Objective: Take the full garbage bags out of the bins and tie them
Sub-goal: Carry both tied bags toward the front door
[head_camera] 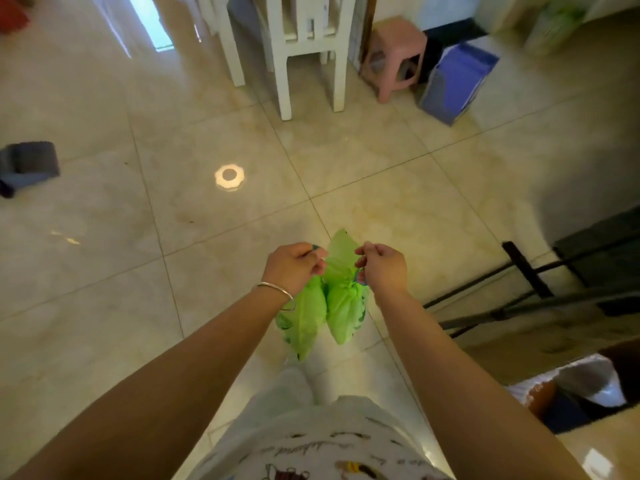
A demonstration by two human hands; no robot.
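Observation:
A bright green garbage bag (pixel 323 306) hangs in front of me above the tiled floor, its neck bunched together. My left hand (pixel 294 266) pinches a blue drawstring on the bag's left side, a metal bangle on its wrist. My right hand (pixel 382 268) pinches the drawstring on the right side. The two hands are held a little apart, with a flap of green plastic sticking up between them. A bin with a white liner (pixel 581 386) shows at the lower right, partly cut off by the frame edge.
White chair legs (pixel 304 64) stand ahead, with a pink stool (pixel 394 57) and a blue box (pixel 457 81) to their right. A dark object (pixel 27 166) lies at the left. A black metal frame (pixel 540 282) runs along the right.

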